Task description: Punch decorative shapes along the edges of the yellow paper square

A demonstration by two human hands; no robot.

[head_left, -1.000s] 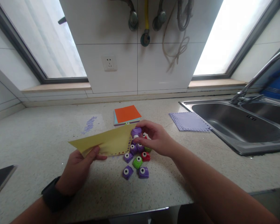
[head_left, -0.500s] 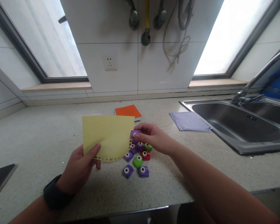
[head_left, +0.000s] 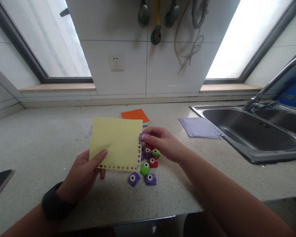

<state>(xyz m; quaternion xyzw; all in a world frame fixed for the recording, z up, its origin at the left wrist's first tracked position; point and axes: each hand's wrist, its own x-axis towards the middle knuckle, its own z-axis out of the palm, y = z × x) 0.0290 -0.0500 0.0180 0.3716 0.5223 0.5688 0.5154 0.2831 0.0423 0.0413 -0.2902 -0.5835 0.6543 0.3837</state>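
Paper sheet (head_left: pixel 117 140), yellow, held up over the speckled counter (head_left: pixel 51 138), with small cut-out shapes along its right and lower edges. Grasped near its lower left corner by the left hand (head_left: pixel 81 171), with thumb across the front and fingers behind. At its right edge, pinched between thumb and fingers of the right hand (head_left: pixel 164 143), a purple punch (head_left: pixel 141 137); cannot tell if biting the edge or only touching. Just right of the sheet, a red punch (head_left: pixel 153 162), a green punch (head_left: pixel 145 169) and others in a cluster, partly hidden. Below its lower right corner, two more purple punches (head_left: pixel 150 180), near each other. Beyond the sheet, partly covered by its top edge, an orange paper (head_left: pixel 136 114) on a stack. Well right of the sheet, lilac sheets (head_left: pixel 201 127) with punched borders, beside a steel sink (head_left: pixel 241 121). Left of it, purple scraps (head_left: pixel 89 132).
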